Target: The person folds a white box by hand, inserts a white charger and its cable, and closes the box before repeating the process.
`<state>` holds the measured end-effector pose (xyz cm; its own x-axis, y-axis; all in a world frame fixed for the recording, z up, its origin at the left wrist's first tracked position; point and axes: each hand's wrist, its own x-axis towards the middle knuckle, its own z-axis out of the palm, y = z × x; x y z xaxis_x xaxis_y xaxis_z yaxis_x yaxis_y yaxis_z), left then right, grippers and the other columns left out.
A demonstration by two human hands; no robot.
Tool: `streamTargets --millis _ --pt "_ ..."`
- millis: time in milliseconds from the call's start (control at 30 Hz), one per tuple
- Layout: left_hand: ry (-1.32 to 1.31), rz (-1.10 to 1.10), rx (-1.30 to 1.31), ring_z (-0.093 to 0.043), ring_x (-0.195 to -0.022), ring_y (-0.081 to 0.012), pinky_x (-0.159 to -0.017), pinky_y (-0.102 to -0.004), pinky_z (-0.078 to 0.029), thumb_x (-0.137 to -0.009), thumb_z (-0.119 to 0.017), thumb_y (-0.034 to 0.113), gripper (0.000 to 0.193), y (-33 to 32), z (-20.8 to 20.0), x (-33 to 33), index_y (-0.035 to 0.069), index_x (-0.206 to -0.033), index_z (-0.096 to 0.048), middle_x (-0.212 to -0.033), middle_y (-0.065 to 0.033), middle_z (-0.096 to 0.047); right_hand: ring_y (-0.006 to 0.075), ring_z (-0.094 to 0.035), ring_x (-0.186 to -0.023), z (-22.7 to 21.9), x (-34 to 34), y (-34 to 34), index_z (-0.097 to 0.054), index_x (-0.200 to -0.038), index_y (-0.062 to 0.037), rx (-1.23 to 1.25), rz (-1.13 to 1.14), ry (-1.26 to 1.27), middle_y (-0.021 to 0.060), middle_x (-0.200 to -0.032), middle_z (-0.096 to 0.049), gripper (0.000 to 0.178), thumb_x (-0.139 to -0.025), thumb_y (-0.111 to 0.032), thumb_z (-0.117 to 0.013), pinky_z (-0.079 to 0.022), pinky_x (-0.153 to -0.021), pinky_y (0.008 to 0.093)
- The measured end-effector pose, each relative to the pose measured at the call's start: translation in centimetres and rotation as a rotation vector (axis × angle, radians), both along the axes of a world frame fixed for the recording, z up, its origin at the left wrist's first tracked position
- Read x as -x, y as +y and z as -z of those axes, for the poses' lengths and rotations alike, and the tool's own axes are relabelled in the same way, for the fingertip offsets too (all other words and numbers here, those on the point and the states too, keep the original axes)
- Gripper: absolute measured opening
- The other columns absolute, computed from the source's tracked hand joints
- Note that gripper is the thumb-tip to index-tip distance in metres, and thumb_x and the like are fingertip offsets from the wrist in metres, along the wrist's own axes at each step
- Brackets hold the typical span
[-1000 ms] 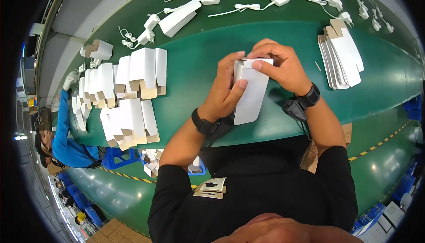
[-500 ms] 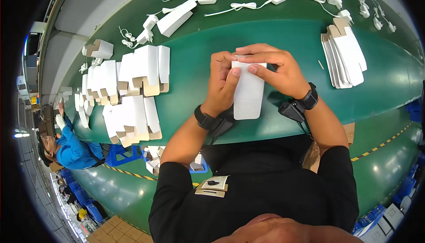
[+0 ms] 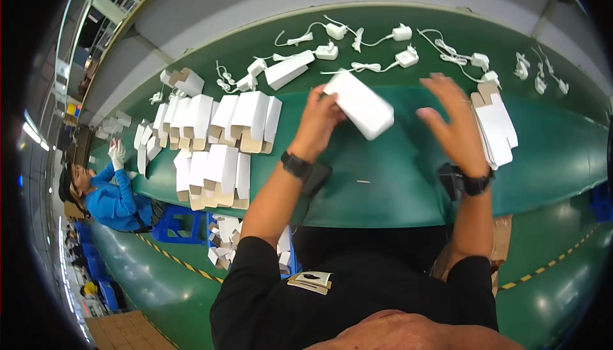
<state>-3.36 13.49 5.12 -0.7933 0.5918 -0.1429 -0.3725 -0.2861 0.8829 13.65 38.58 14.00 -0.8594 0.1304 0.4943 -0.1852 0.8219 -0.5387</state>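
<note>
A white cardboard box (image 3: 361, 106) is tilted above the green table mat, and my left hand (image 3: 317, 120) grips it by its left end. The box shows two white faces; whether its far end is closed cannot be seen. My right hand (image 3: 456, 126) is off the box, fingers spread and slightly blurred, with nothing in it. Beside it on the right lies a stack of flat white cartons (image 3: 497, 125), partly behind my wrist.
Several standing white boxes (image 3: 223, 171) with brown flaps fill the left side. White power adapters (image 3: 407, 56) with bundled cables line the back, near a lying white box (image 3: 288, 71). A co-worker in blue (image 3: 113, 200) sits far left. A small sliver (image 3: 363, 181) lies on the mat.
My right hand has let go of the box and moved right toward the carton stack. The left hand keeps the box, now turned and tilted. My view has shifted, showing more of the back wall.
</note>
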Motion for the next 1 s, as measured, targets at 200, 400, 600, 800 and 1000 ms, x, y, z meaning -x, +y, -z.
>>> streamTargets --millis 200,400,600,800,1000 --pt "-0.216 -0.401 -0.191 -0.063 -0.109 -0.0276 -0.096 -0.0346 -0.056 -0.103 -0.053 0.017 0.039 0.6 2.3 6.6 -0.004 -0.135 -0.044 -0.122 -0.0191 -0.061 0.0409 -0.051 -0.132 2.2 -8.6 6.3 -0.06 -0.13 0.0012 -0.579 0.614 -0.242 0.0274 -0.139 -0.055 0.049 -0.09 -0.025 -0.07 -0.039 -0.109 0.0498" --pt "-0.397 -0.172 -0.13 -0.065 -0.097 -0.024 -0.082 -0.0318 -0.057 -0.103 -0.053 0.021 0.038 2.7 0.2 6.4 -0.001 -0.133 -0.044 -0.117 -0.0181 -0.062 0.044 -0.061 -0.116 4.7 -9.7 7.4 -0.063 -0.121 0.0034 -0.563 0.597 -0.212 0.0273 -0.125 -0.064 0.039 -0.089 -0.018 -0.07 -0.048 -0.098 0.048" --pt "0.02 -0.037 0.066 -0.067 -0.087 -0.0226 -0.07 -0.0297 -0.055 -0.104 -0.051 0.025 0.036 1.2 0.4 1.5 0.003 -0.132 -0.048 -0.121 -0.0164 -0.063 0.0404 -0.065 -0.108 4.0 -9.6 6.3 -0.064 -0.119 0.0026 -0.61 0.574 -0.23 0.0237 -0.117 -0.068 0.031 -0.091 -0.01 -0.065 -0.052 -0.09 0.0457" --pt "0.151 0.248 0.097 -0.065 -0.102 -0.022 -0.083 -0.0322 -0.053 -0.104 -0.054 0.028 0.044 1.4 -1.2 -5.4 0.007 -0.141 -0.044 -0.129 -0.015 -0.061 0.0349 -0.069 -0.098 0.1 -9.6 5.0 -0.066 -0.116 -0.0007 -0.555 0.702 -0.257 0.0183 -0.112 -0.071 0.024 -0.094 -0.004 -0.059 -0.054 -0.082 0.044" --pt "0.385 0.041 -0.421 -0.053 -0.13 -0.0255 -0.107 -0.039 -0.043 -0.1 -0.06 0.041 0.067 3.6 -2.5 -9.1 0.006 -0.152 -0.034 -0.14 -0.0169 -0.054 0.032 -0.071 -0.096 -0.3 -4.0 -7.2 -0.069 -0.111 -0.003 -0.36 0.108 0.277 0.0136 -0.113 -0.072 0.019 -0.093 -0.002 -0.062 -0.056 -0.084 0.0396"
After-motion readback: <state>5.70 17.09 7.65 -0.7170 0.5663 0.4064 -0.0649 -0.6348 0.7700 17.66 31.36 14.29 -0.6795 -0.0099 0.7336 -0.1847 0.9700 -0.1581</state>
